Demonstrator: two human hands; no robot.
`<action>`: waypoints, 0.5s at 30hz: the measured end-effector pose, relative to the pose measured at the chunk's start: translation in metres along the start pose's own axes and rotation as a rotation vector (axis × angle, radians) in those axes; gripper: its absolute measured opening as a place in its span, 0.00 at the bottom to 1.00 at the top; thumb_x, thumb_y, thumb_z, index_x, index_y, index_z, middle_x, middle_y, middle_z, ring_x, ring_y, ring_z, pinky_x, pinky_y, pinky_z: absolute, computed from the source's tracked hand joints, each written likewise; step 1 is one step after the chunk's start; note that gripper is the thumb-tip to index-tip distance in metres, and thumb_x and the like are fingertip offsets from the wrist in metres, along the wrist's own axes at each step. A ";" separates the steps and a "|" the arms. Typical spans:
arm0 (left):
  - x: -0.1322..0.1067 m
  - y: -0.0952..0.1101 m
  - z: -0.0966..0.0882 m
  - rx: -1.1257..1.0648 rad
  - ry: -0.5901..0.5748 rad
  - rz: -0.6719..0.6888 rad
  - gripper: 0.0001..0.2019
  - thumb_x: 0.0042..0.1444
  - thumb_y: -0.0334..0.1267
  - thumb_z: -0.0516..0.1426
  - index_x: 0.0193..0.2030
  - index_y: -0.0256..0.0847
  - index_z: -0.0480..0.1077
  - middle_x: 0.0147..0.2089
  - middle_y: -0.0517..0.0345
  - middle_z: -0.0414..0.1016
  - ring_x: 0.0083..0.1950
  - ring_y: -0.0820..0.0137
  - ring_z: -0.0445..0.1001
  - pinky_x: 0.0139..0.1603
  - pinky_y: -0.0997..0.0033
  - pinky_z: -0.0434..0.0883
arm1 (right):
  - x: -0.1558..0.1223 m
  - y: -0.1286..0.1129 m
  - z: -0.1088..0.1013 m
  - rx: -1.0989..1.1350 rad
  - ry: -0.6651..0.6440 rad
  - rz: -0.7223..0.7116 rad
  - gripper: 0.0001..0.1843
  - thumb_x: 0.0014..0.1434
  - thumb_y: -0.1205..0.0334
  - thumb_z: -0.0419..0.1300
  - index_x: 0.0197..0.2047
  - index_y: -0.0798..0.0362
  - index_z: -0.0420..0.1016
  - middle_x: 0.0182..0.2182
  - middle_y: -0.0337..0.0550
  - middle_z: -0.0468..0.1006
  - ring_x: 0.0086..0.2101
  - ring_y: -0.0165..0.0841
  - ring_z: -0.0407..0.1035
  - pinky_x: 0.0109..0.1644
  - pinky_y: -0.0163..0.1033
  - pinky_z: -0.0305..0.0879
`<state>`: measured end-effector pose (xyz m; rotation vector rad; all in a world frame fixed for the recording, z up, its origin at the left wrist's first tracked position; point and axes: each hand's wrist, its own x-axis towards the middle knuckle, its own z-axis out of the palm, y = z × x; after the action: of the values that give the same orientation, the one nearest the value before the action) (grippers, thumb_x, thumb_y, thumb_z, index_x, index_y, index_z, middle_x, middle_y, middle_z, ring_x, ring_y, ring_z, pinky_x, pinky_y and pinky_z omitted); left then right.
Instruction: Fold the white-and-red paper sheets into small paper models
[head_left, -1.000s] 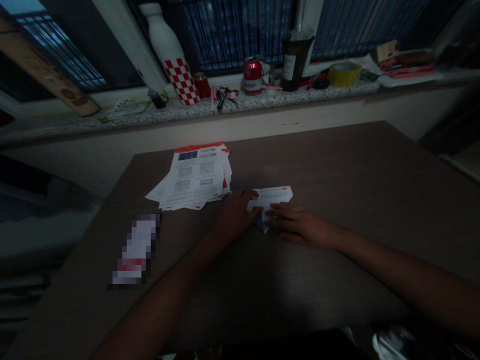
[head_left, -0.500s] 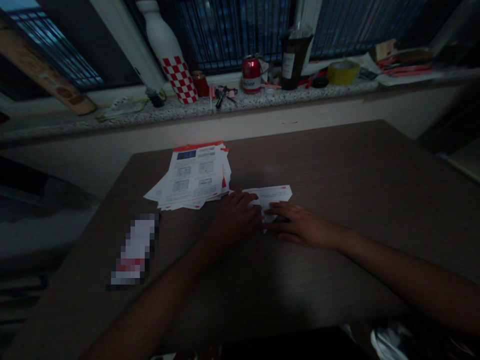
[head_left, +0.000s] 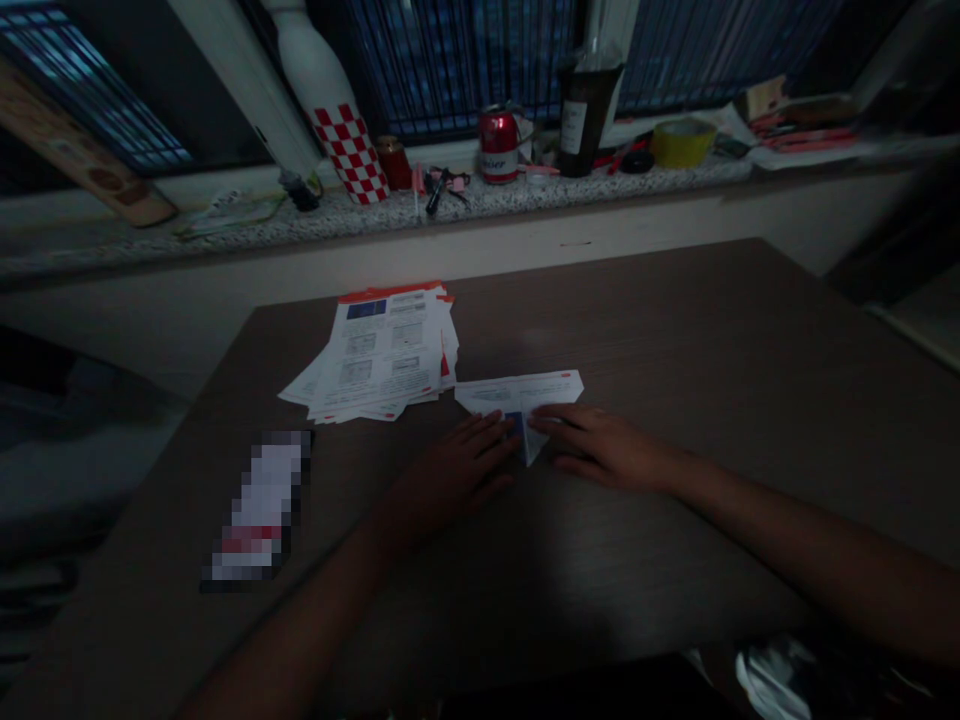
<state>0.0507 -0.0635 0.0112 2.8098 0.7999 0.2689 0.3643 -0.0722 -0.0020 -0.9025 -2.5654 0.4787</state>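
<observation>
A folded sheet of paper lies on the brown table, its wide straight edge at the far side and its point toward me. My left hand rests flat at its left side, with the fingertips on the lower left fold. From the right, my right hand reaches over the paper with fingers stretched out, touching the fold near the middle. Between the two hands a small blue printed patch and the pointed tip show. Neither hand grips the paper.
Left of the folded paper is a loose stack of printed sheets. A blurred-out phone-like object lies nearer on the table. Along the windowsill stand a checkered bottle, a red can, a dark cup and yellow tape.
My left hand has slid down and left, so more of the folded paper shows. My right hand stays almost in place on its right side.
</observation>
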 end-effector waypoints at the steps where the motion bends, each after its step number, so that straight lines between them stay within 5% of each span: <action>1: 0.000 0.001 0.000 -0.007 -0.003 0.001 0.26 0.75 0.45 0.56 0.76 0.45 0.63 0.78 0.45 0.62 0.82 0.54 0.55 0.78 0.44 0.62 | 0.000 0.000 0.000 0.000 0.015 0.025 0.33 0.75 0.53 0.59 0.78 0.48 0.59 0.71 0.58 0.68 0.67 0.48 0.67 0.68 0.58 0.69; 9: 0.001 0.014 0.005 0.005 -0.018 0.018 0.28 0.75 0.46 0.57 0.78 0.49 0.60 0.80 0.47 0.60 0.82 0.54 0.55 0.78 0.43 0.62 | 0.005 0.001 -0.001 -0.096 0.100 0.058 0.20 0.75 0.56 0.58 0.66 0.49 0.75 0.70 0.56 0.70 0.67 0.50 0.67 0.68 0.62 0.68; 15: 0.003 0.018 0.008 -0.004 -0.007 0.000 0.29 0.75 0.48 0.56 0.79 0.52 0.57 0.81 0.50 0.58 0.82 0.56 0.53 0.79 0.44 0.60 | 0.007 0.001 0.001 -0.102 0.098 0.107 0.26 0.75 0.55 0.58 0.72 0.49 0.67 0.68 0.56 0.74 0.66 0.49 0.68 0.67 0.61 0.69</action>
<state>0.0642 -0.0775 0.0082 2.8054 0.7963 0.2600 0.3596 -0.0669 -0.0018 -1.0755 -2.4802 0.3274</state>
